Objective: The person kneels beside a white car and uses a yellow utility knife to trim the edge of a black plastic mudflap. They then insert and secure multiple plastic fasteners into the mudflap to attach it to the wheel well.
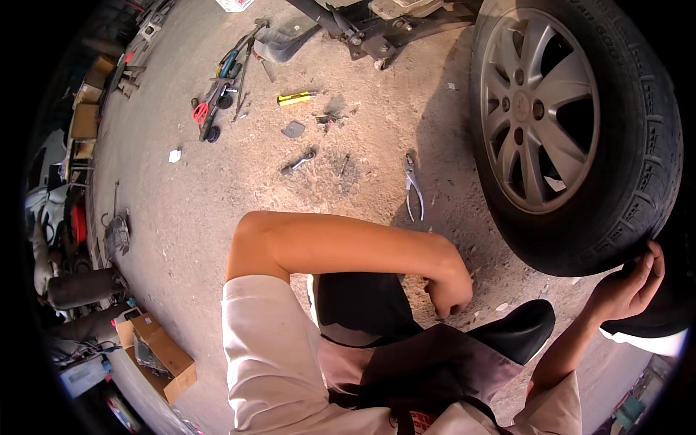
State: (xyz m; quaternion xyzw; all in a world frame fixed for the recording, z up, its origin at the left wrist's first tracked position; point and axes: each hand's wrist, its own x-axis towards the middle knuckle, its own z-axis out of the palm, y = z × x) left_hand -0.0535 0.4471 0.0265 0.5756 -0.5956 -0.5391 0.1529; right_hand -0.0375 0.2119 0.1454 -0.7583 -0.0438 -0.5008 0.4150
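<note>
A car wheel (522, 112) with a silver multi-spoke alloy rim and black tyre (631, 130) stands upright at the right. My right hand (632, 286) rests against the tyre's lower right edge, its fingers stretched out. My left arm reaches across in front of me, and my left hand (449, 291) hangs bent at the wrist, low over the ground between my legs. Its fingers curl downward; whatever they hold, if anything, is hidden. Just beyond that hand lie grey-handled pliers (412, 188) on the concrete. Farther left are a small ratchet (299, 162) and a yellow utility knife (296, 98).
Red-handled scissors (201, 112) lie among several hand tools at the upper left. A black metal jack-like frame (377, 45) stands at the top. An opened cardboard box (161, 355) sits at the lower left, near machine parts along the left side.
</note>
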